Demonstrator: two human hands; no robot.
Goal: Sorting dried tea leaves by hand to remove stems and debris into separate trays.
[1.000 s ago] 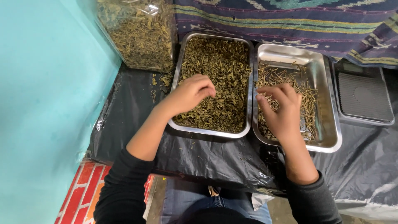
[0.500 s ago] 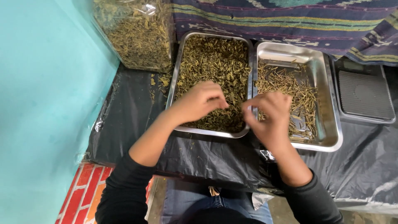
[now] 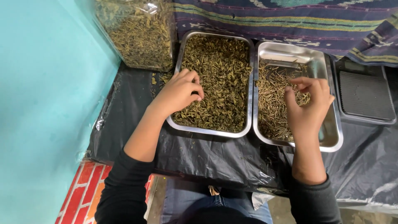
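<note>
Dried leaves (image 3: pixel 222 74) are filling one tray (image 3: pixel 215 132); left hand (image 3: pixel 179 92) is pinching some, right hand (image 3: pixel 309 108) is hanging half-open over few sorted stems (image 3: pixel 271 103).

The wall (image 3: pixel 41 103) filling the left of the frame is flat turquoise; below it, at lower left, runs red brick (image 3: pixel 83 191) with pale joints. Two trays (image 3: pixel 327 137) in the upper middle are shiny silver, the left heaped with olive-green dried leaves (image 3: pixel 219 83), the right with tan, straw-coloured stems (image 3: pixel 273 103). The sheet on the tabletop (image 3: pixel 207 153) is glossy black. The cloth (image 3: pixel 290 20) along the top is dark purple with green and yellowish stripes. Both sleeves (image 3: pixel 124 191) look black
</note>
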